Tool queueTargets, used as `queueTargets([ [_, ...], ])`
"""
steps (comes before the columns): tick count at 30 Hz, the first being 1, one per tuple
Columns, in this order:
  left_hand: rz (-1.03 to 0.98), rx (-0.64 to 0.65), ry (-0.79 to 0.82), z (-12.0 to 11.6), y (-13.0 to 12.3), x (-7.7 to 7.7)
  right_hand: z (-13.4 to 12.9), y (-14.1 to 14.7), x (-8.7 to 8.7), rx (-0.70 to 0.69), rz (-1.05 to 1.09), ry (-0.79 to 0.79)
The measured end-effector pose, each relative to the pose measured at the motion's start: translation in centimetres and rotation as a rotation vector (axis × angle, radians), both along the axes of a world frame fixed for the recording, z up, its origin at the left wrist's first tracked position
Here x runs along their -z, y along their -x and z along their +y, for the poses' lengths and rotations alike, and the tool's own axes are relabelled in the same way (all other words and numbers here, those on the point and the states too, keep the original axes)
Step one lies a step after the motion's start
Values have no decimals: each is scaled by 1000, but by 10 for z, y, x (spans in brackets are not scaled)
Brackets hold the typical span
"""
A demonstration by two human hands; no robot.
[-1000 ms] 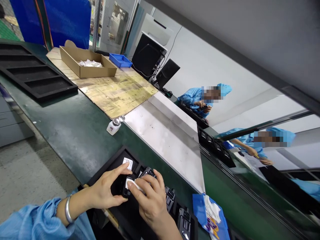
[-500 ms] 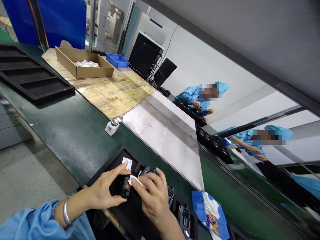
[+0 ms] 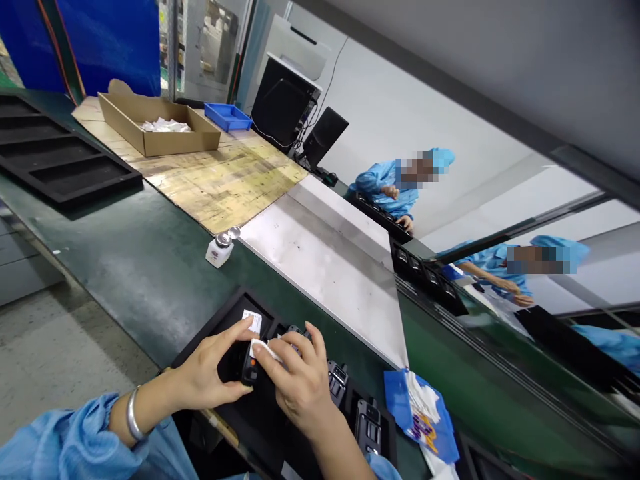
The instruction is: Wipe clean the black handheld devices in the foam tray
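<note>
Over the black tray (image 3: 260, 421), my left hand (image 3: 206, 373) grips a black device (image 3: 248, 372) between thumb and fingers. My right hand (image 3: 304, 387) pinches a white cloth (image 3: 265, 347) against it.

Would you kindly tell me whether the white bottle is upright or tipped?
Upright: the white bottle stands on the green table, its metal top uppermost.

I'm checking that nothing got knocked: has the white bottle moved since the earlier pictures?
No. The white bottle stands beside the same corner of the pale panel as before; only the camera's view has shifted slightly.
</note>
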State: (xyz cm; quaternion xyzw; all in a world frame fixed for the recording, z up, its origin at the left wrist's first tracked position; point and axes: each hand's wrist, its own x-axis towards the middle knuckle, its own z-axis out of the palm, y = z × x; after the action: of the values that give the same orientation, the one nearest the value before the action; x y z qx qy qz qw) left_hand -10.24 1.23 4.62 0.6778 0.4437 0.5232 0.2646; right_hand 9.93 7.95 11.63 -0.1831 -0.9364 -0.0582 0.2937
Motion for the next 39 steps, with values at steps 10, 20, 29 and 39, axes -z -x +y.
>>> queueTargets([
  [10, 11, 32, -3, -1, -5, -1, 10, -8, 9, 148, 157, -20],
  [20, -38, 23, 40, 0, -3, 2, -8, -24, 19, 188, 220, 100],
  [29, 36, 6, 42, -2, -3, 1, -12, -1, 16, 80, 168, 16],
  [39, 58, 17, -15, -4, -9, 0, -18, -1, 34, 335, 167, 3],
])
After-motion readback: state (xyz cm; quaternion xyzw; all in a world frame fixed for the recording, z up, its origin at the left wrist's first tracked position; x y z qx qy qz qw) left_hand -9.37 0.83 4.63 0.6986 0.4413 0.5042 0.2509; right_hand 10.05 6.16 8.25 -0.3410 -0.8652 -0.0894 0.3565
